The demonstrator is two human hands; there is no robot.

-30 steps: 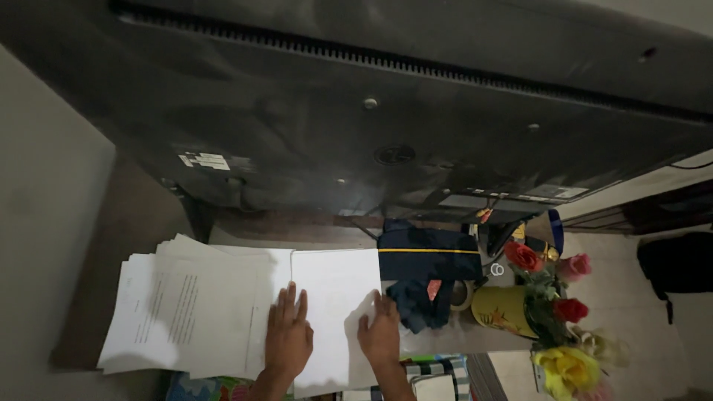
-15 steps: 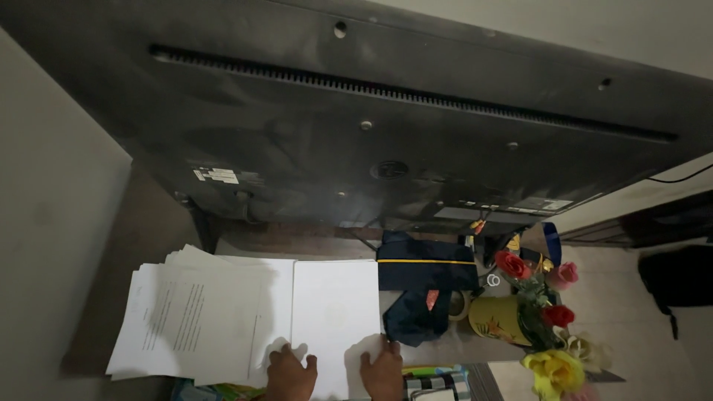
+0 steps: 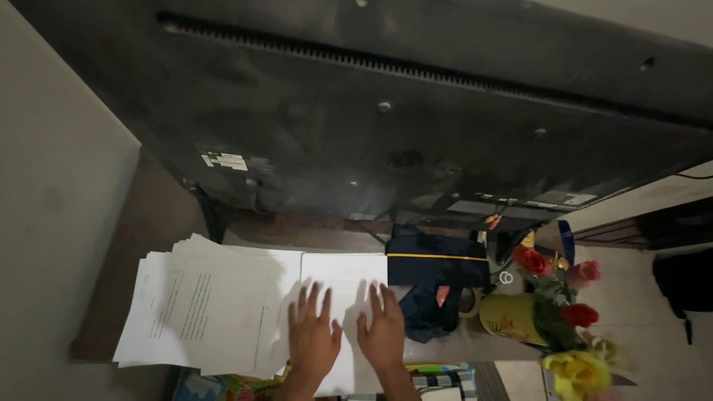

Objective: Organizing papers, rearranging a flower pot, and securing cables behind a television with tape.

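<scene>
Both my hands lie flat, fingers spread, on a neat stack of white paper (image 3: 343, 276) on a table. My left hand (image 3: 311, 338) rests on the stack's left part, beside a loose, fanned pile of printed sheets (image 3: 200, 304). My right hand (image 3: 382, 333) presses the stack's right edge, close to a folded dark blue cloth with a yellow stripe (image 3: 436, 269). Neither hand grips anything.
The back of a large black flat screen (image 3: 416, 111) fills the upper view, standing on the wooden table (image 3: 148, 223). A yellow pot (image 3: 509, 315) with red, pink and yellow flowers (image 3: 572, 315) stands at the right. A pale wall is at the left.
My hands slid down toward the near edge half a second ago and are now back up on the paper stack. The view shifted slightly; the papers stay in place.
</scene>
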